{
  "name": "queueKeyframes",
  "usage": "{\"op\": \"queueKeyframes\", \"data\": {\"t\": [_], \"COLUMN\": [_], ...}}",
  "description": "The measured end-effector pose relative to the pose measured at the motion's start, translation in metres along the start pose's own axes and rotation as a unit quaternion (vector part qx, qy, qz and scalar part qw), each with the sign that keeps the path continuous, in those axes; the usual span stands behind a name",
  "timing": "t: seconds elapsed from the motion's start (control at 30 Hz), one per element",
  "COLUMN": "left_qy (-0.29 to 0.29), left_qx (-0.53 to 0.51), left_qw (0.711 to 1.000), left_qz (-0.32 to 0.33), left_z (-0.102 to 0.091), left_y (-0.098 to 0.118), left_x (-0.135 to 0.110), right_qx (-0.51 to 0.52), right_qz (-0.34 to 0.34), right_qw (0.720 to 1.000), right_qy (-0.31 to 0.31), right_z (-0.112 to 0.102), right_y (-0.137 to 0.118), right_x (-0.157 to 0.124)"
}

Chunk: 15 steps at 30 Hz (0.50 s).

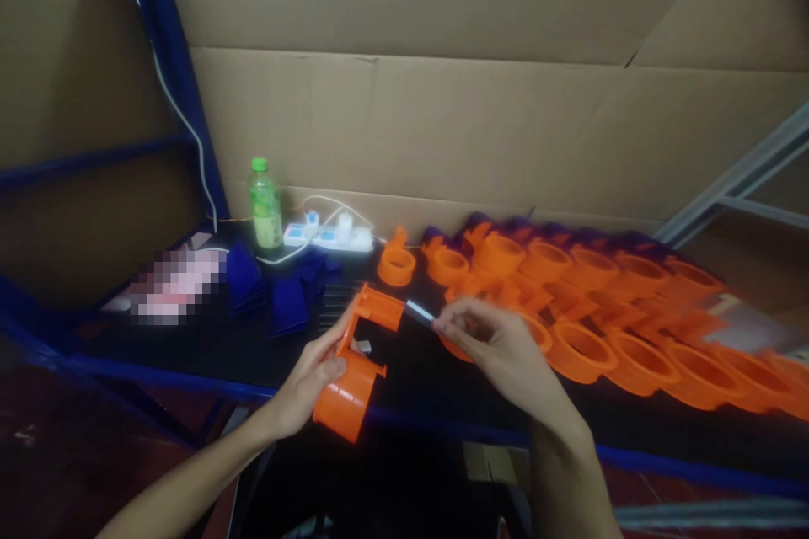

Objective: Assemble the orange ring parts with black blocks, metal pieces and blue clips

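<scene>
My left hand (313, 379) is closed around an orange plastic tape-dispenser part (357, 366), holding it tilted above the near edge of the black table (265, 345). My right hand (490, 345) pinches a small toothed metal strip (418, 311) and holds it against the upper end of that orange part. Many more orange ring-shaped parts (600, 303) lie in rows just beyond and to the right of my right hand.
A pile of dark blue plastic pieces (278, 290) lies at the left. Behind it stand a green-capped bottle (265, 206) and a white power strip (329, 236) with a cable. Cardboard sheets (442, 126) wall the back. Blue rack posts (170, 59) frame the left.
</scene>
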<state>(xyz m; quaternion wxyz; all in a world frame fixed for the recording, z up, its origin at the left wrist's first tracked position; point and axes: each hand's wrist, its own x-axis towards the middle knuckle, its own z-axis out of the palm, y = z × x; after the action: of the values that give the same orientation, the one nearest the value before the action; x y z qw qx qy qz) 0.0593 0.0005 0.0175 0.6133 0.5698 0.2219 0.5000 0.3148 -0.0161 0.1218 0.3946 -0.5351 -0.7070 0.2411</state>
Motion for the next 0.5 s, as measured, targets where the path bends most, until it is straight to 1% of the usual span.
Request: {"op": "queueKeyframes", "data": {"t": [0.23,0.33,0.5], "left_qy": [-0.003,-0.006,-0.009], "left_qx": [-0.017,-0.024,-0.017], "left_qw": [1.000,1.000,1.000], "left_qz": [0.004,-0.002,0.000], "left_z": [0.002,0.003,0.006], "left_y": [0.004,0.006,0.011], "left_x": [0.000,-0.001,-0.001], "right_qx": [0.010,0.013,0.000], "right_qz": [0.017,0.024,0.013], "right_qw": [1.000,0.999,1.000], "right_qy": [-0.011,-0.026,-0.026], "right_z": [-0.001,-0.002,-0.003], "right_y": [-0.002,-0.004,-0.004], "right_x": [-0.004,-0.004,-0.003]}}
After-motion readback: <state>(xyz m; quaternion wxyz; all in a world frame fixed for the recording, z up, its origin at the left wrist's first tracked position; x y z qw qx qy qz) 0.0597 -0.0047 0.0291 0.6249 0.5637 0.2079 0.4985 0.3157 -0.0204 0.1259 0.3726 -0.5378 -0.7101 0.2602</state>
